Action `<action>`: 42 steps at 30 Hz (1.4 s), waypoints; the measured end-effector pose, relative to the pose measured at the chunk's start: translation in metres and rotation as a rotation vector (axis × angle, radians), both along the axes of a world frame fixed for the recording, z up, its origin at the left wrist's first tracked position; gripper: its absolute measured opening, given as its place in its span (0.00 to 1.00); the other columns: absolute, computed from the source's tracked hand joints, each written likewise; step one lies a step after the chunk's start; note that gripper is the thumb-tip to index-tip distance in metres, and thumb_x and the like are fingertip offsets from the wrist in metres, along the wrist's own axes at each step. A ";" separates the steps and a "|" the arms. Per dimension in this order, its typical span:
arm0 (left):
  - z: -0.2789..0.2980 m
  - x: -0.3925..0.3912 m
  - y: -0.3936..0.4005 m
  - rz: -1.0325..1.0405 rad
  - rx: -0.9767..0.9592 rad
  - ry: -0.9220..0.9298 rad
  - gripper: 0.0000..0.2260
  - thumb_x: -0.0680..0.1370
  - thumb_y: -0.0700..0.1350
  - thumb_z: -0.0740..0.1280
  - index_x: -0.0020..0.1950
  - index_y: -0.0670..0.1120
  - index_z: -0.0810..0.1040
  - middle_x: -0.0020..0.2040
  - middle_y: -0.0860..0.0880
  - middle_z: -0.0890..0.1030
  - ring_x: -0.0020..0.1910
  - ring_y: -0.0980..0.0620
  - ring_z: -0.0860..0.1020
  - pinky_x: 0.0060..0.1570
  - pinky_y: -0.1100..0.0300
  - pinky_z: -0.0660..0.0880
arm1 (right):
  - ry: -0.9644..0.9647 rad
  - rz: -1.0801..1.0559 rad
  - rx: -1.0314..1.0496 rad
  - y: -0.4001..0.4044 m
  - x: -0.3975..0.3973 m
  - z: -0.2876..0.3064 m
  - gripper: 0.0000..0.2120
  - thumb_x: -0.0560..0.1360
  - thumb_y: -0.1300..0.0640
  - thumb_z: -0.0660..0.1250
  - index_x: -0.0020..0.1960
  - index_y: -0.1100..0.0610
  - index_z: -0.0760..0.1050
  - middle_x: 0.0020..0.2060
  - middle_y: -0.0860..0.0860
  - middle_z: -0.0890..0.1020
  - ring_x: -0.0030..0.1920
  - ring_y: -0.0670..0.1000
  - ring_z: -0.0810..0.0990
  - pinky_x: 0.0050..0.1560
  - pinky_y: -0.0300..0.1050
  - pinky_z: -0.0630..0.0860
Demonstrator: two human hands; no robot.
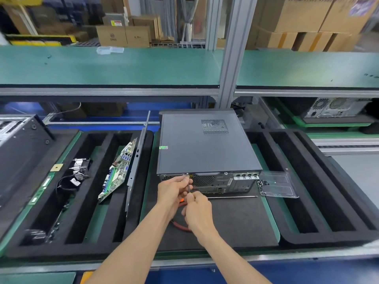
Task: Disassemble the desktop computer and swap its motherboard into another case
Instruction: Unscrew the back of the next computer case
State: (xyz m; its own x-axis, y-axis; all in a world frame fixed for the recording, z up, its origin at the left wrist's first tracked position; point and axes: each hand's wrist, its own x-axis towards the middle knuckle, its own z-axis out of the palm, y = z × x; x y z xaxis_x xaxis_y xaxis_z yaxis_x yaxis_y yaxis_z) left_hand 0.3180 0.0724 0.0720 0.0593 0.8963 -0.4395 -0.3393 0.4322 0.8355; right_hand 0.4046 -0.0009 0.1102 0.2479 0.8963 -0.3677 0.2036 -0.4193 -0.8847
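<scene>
case [202, 144]: lies flat on the black mat [235, 218] at bench centre, lid on, rear panel facing near.
screwdriver [188, 186]: tip at a screw on the rear panel's top left edge.
left hand [173, 191]: fingers clamped on the shaft near the tip.
right hand [198, 212]: fingers curled tight round the handle.
motherboard [117, 173]: leans in a slot of the left foam tray [82, 245].
screw box [277, 185]: clear, just right of the case.
pliers [180, 224]: red handles, under the forearms.
</scene>
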 end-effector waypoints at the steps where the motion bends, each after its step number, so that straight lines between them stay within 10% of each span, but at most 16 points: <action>1: -0.001 0.000 0.000 0.001 0.006 -0.011 0.04 0.77 0.39 0.72 0.45 0.41 0.87 0.40 0.42 0.84 0.32 0.53 0.77 0.30 0.63 0.74 | -0.001 -0.007 0.000 0.001 0.000 0.000 0.14 0.84 0.56 0.54 0.48 0.59 0.76 0.38 0.59 0.82 0.31 0.48 0.75 0.32 0.43 0.70; 22: 0.005 0.003 0.000 -0.040 -0.040 0.027 0.05 0.77 0.41 0.72 0.47 0.42 0.87 0.37 0.43 0.81 0.28 0.53 0.73 0.30 0.60 0.73 | 0.017 -0.060 -0.018 0.000 -0.001 -0.006 0.14 0.85 0.55 0.54 0.47 0.55 0.77 0.36 0.54 0.81 0.28 0.44 0.74 0.29 0.41 0.69; 27: 0.004 0.005 -0.001 0.059 -0.021 0.007 0.04 0.75 0.37 0.73 0.43 0.42 0.87 0.40 0.41 0.85 0.33 0.52 0.79 0.30 0.61 0.76 | 0.755 -0.150 -0.155 0.002 0.008 0.000 0.16 0.84 0.57 0.54 0.53 0.64 0.78 0.30 0.56 0.76 0.22 0.48 0.65 0.22 0.35 0.54; 30: 0.004 0.004 0.000 0.067 -0.023 0.024 0.03 0.75 0.37 0.73 0.43 0.42 0.87 0.42 0.41 0.86 0.33 0.53 0.80 0.33 0.61 0.78 | 0.877 -0.150 -0.162 0.003 0.010 0.001 0.16 0.84 0.58 0.54 0.55 0.66 0.77 0.30 0.55 0.76 0.22 0.47 0.65 0.19 0.35 0.56; 36: 0.010 0.005 0.000 0.079 -0.075 -0.052 0.05 0.76 0.33 0.71 0.43 0.39 0.87 0.43 0.41 0.86 0.36 0.51 0.82 0.38 0.58 0.78 | -0.015 -0.168 0.008 0.006 -0.007 -0.002 0.14 0.82 0.57 0.58 0.44 0.58 0.80 0.38 0.55 0.82 0.34 0.48 0.74 0.30 0.39 0.66; 42: 0.023 0.011 0.004 0.100 -0.173 -0.073 0.05 0.78 0.31 0.67 0.50 0.34 0.83 0.41 0.41 0.85 0.34 0.50 0.83 0.37 0.58 0.80 | -0.864 0.125 0.157 -0.007 -0.013 -0.007 0.14 0.79 0.57 0.61 0.63 0.58 0.73 0.51 0.55 0.82 0.48 0.58 0.82 0.41 0.48 0.73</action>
